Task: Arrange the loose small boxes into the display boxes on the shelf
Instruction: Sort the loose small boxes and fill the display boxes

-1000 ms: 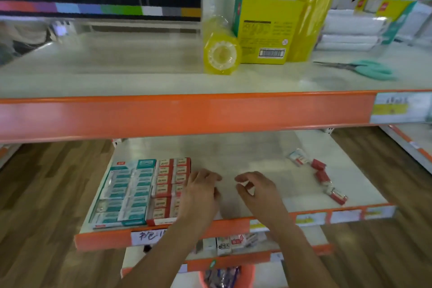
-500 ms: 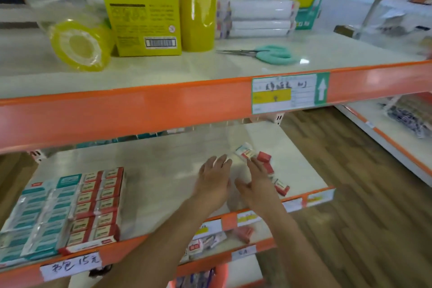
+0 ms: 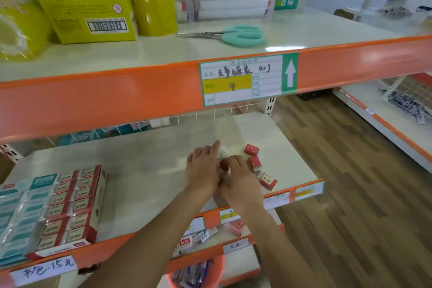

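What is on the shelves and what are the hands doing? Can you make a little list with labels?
Left hand: on the middle shelf, fingers straight
Right hand: fingers curled, pressed against the left hand; what it holds is hidden
Loose red boxes: three, right of the hands
Display boxes: front left, full rows
Scissors: top shelf

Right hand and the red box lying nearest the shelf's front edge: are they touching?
Apart. The head view shows a strip of bare shelf between the right hand and the red box, which lies loose by the front edge, ungripped.
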Motion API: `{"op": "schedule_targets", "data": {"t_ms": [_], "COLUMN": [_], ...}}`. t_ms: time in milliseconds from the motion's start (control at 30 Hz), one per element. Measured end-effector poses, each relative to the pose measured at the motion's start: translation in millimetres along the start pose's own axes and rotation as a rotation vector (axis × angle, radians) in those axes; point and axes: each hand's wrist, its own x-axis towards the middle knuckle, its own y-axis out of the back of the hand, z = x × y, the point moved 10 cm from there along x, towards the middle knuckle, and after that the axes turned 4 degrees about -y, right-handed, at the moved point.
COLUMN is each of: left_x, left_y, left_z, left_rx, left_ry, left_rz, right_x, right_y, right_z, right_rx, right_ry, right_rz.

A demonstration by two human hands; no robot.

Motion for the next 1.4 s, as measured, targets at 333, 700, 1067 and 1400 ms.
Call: {"op": "schedule_targets", "data": {"t_ms": [333, 700, 1067, 1400], "left_x": [-54, -74, -76, -80], "left_y": [21, 28, 34, 39], "left_z": [-48, -38, -55, -52], "left_rx": [-0.188, -0.334, -0.519, -0.36], "left_ry": [0.158, 0.05, 0.115, 0.072], "left_rz": [0.173, 0.212, 0.294, 0.326], "right_x": [2, 2, -2, -1], "right_y": [-2, -7, -15, -17], "right_z": [17, 11, 9, 12], "right_rx": [0.095, 0.19, 0.199, 0.165], "right_ry": [-0.129, -0.018, 0.019, 0.005], "right_rz": [0.014, -0.154, -0.25, -0.258]}}
